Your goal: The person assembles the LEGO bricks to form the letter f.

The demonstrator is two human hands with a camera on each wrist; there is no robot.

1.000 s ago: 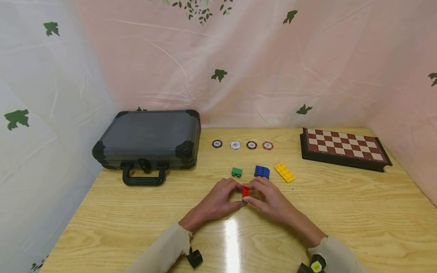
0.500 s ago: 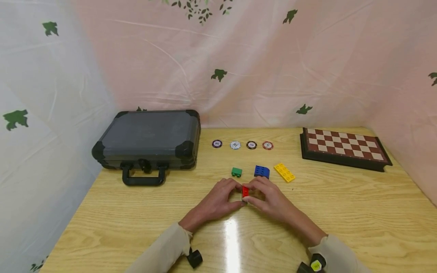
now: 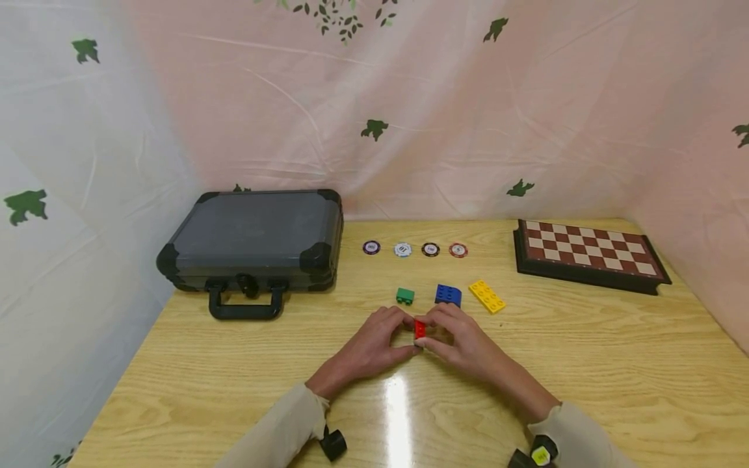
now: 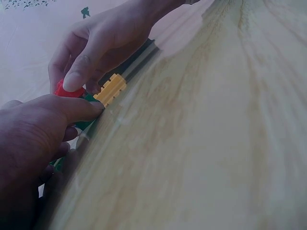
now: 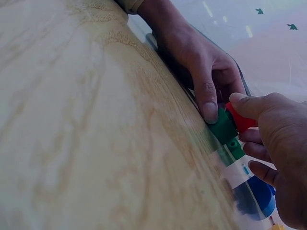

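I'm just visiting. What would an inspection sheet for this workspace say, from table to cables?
Surface: pale table, with a glare streak.
Job's things: red block and green block, apparently touching.
Clutter: second green block, blue block, yellow block, four chips, closed case, chessboard.
Hands: left hand pinches the green block; right hand pinches the red block.
Cables: nothing seen.
Surroundings: cloth backdrop printed with green shapes.

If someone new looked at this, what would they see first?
Probably the red brick that the right hand pinches, beside the green brick in the left hand, around the table's middle. Then maybe the big grey case at the back left and the checkered board at the back right.
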